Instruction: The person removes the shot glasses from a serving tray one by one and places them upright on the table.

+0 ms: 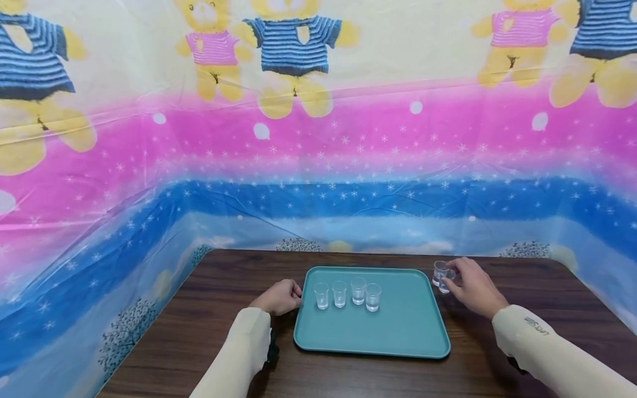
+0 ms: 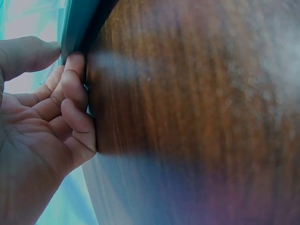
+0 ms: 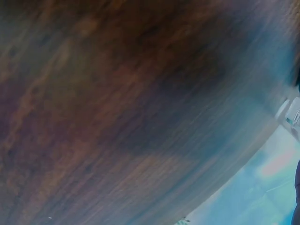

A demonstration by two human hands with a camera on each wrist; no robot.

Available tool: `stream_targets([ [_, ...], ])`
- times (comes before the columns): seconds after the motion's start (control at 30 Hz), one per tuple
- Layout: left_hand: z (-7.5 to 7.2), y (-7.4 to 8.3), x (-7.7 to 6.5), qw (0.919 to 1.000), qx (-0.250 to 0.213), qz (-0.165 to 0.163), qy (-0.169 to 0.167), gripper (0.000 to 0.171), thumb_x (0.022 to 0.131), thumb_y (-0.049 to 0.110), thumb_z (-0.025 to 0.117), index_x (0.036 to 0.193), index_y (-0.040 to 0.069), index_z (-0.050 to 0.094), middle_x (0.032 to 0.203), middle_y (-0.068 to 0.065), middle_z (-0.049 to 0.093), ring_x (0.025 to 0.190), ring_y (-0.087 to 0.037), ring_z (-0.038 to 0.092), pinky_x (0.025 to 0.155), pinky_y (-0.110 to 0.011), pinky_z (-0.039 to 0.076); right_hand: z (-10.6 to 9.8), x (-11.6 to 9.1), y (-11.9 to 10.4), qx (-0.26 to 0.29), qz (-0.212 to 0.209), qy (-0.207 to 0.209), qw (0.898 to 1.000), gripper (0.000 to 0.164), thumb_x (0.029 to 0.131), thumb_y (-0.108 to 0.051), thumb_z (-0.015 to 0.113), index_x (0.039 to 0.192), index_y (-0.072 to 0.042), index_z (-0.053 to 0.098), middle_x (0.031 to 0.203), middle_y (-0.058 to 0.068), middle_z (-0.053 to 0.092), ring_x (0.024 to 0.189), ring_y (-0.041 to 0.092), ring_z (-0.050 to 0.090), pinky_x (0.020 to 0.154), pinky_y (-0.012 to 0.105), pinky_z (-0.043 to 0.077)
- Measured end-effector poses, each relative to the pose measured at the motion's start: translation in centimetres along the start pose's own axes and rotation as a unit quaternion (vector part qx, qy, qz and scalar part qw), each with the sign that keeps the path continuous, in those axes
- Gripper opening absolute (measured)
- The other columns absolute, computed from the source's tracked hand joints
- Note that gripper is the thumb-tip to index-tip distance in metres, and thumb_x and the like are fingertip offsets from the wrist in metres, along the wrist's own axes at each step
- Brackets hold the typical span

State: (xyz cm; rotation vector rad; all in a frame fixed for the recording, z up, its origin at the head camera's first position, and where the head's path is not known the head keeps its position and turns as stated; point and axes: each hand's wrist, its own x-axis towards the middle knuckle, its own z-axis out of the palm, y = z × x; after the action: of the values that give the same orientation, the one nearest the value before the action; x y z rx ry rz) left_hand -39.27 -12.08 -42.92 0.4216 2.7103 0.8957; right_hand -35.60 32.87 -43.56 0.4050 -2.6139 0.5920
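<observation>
My left hand point(image 1: 278, 297) is at the left rim of a teal tray point(image 1: 398, 331). In the left wrist view the thumb lies on the tray's rim point(image 2: 77, 28) and the curled fingers point(image 2: 75, 89) come up against its outer side, pinching it. Toward the tray's left and middle stand several small clear shot glasses point(image 1: 339, 294). Beyond the tray's right edge, my right hand point(image 1: 475, 287) holds a shot glass point(image 1: 444, 287) between thumb and fingers. Another shot glass point(image 1: 438, 271) is right behind it, overlapping it in the head view. Only part of a glass point(image 3: 294, 115) shows in the right wrist view.
The tray lies on a dark wood-grain table point(image 1: 219, 287). A printed cloth point(image 1: 318, 199) with teddy bears and snowflakes hangs behind the table and along its sides.
</observation>
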Motion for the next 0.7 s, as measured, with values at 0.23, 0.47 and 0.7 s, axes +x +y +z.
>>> stream_targets([
  [0.23,0.05,0.01,-0.1,1.0,-0.005,0.003,0.001,0.011,0.089,0.008,0.061,0.096,0.002,0.055,0.081,-0.007,0.053,0.07,-0.018,0.051,0.063,-0.032,0.044,0.24,-0.06,0.53,0.003,0.015,-0.016,1.0,0.03,0.087,-0.011,0.068,0.111,0.003,0.057,0.099,0.013,0.055,0.086,0.025,0.055,0.069,0.044,0.048],
  [0.47,0.11,0.0,-0.16,0.9999,-0.01,0.004,-0.001,0.011,0.089,0.008,0.061,0.096,0.002,0.055,0.08,-0.007,0.053,0.068,-0.018,0.05,0.062,-0.031,0.044,0.47,-0.12,0.53,0.003,0.022,-0.022,1.0,0.03,0.088,-0.012,0.068,0.111,0.003,0.056,0.101,0.013,0.055,0.087,0.027,0.056,0.07,0.045,0.048],
  [0.7,0.08,0.0,-0.09,1.0,-0.009,0.002,-0.001,0.011,0.09,0.008,0.061,0.096,0.002,0.055,0.08,-0.007,0.053,0.068,-0.018,0.05,0.062,-0.031,0.043,0.27,-0.11,0.31,0.002,0.031,-0.024,0.999,0.031,0.087,-0.013,0.068,0.11,0.002,0.055,0.1,0.014,0.055,0.089,0.028,0.053,0.071,0.046,0.047],
])
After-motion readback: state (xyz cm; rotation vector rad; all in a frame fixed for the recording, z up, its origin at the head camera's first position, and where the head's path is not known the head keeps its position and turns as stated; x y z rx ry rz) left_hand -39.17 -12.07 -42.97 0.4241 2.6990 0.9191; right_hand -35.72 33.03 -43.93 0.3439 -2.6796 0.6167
